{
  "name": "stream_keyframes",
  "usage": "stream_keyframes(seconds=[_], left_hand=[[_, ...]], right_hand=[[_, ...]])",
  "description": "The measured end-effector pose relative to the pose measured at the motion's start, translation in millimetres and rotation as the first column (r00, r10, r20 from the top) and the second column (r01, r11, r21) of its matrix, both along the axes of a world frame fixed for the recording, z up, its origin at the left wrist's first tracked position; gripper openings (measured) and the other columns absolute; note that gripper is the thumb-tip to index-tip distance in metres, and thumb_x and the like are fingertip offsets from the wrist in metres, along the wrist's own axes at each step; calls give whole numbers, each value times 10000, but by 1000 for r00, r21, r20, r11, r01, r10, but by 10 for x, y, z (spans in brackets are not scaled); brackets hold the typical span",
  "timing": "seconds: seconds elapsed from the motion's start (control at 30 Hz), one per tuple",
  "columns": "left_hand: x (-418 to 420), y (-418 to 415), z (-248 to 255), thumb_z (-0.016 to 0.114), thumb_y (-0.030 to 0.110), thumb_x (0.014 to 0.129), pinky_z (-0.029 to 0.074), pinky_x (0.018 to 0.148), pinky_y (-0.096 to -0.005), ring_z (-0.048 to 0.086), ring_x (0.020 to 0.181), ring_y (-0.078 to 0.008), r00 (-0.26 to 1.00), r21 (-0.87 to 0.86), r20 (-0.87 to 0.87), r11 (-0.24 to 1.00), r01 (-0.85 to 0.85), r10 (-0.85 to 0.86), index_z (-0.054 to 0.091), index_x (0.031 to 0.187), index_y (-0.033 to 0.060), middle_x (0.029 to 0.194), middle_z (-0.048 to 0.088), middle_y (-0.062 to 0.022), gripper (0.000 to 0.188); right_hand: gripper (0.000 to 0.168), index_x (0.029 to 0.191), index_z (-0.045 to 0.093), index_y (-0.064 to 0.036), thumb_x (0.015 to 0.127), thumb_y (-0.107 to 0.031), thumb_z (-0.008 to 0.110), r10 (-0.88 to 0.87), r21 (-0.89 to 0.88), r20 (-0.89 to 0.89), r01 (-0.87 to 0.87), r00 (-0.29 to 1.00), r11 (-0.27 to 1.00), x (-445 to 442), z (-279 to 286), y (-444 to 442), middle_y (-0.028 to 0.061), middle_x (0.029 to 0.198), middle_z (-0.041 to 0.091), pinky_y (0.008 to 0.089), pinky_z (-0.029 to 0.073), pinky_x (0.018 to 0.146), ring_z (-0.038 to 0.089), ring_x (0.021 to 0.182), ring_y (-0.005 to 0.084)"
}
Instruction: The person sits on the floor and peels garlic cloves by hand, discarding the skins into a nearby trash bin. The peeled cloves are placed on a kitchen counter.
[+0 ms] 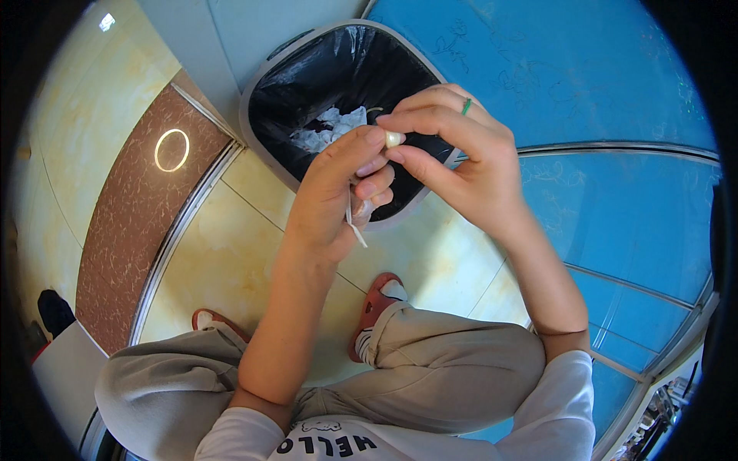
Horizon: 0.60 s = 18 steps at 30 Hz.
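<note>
Over the bin, my left hand (328,184) holds a small pale clove (394,139), apparently garlic, at its thumb and forefinger. Its other fingers curl round a whitish bulb (362,212), mostly hidden, with a thin dry stalk (356,229) hanging below the palm. From the right, my right hand (475,144) pinches the same clove between thumb and forefinger. A green ring is on one of its fingers. Beneath both hands stands a waste bin (245,109) with a grey rim and a black plastic liner (294,80). Crumpled whitish scraps (340,124) lie inside it.
Blue glossy cabinet doors (605,213) with metal frames run along the right. A pale panel (190,46) stands against the bin's left side. Further left, a metal floor track (184,225) borders a brown strip (144,207). My feet in red clogs (377,291) rest on yellowish tiles (259,259).
</note>
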<state>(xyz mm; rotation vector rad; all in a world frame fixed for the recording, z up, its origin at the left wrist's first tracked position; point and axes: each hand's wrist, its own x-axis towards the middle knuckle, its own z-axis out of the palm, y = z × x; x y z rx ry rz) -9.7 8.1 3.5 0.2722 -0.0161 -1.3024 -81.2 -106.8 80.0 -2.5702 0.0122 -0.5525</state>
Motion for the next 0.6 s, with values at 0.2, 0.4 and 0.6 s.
stream_keyframes(seconds=[0.2, 0.4, 0.6], left_hand=[[31, 25, 27, 530, 208, 849, 281, 448, -152, 336, 483, 1, 991, -25, 134, 1000, -18, 21, 541, 899, 32, 594, 407, 58, 183], [6, 26, 62, 493, 217, 871, 302, 444, -130, 332, 480, 20, 968, 37, 237, 995, -96, 85, 521, 908, 19, 598, 394, 68, 203], [-1, 25, 90, 582, 172, 822, 260, 429, -151, 343, 464, -7, 976, 72, 166, 986, -152, 139, 583, 888, 33, 557, 433, 50, 154]], right_hand=[[158, 793, 601, -22, 657, -6, 679, 62, 67, -49, -59, 997, 996, -24, 123, -4, 78, 833, 617, 306, 438, 735, 570, 812, 222], [157, 769, 586, -36, 648, -10, 683, 69, -73, 14, -67, 998, 995, -29, 118, -7, 72, 824, 616, 308, 452, 699, 579, 804, 230], [183, 764, 572, -51, 621, -6, 677, -7, 0, 93, 7, 996, 1000, -14, 38, 2, 55, 780, 610, 281, 462, 631, 584, 757, 215]])
